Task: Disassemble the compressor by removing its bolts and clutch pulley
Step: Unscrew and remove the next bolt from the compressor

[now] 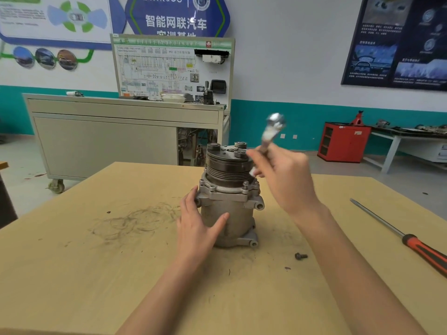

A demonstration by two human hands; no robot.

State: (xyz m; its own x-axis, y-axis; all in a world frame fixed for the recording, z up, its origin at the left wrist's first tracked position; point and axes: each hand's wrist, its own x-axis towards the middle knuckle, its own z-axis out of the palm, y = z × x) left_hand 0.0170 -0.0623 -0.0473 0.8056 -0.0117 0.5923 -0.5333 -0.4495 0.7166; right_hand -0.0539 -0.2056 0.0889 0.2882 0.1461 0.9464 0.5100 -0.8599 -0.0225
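A grey metal compressor (238,213) stands upright in the middle of the wooden table (96,262). Its dark grooved clutch pulley (226,166) sits on top, with bolts around the flange (245,183). My left hand (198,223) wraps the left side of the compressor body. My right hand (283,175) is raised to the right of the pulley and grips a shiny metal wrench (272,130), blurred, whose head points up and away. One loose dark bolt (300,256) lies on the table to the right of the compressor.
A long screwdriver with a red and black handle (411,240) lies at the table's right side. Dark scuff marks (135,221) cover the table left of the compressor. Behind stand a grey wheeled cabinet (108,141), a red cabinet (343,143) and a workbench (411,136).
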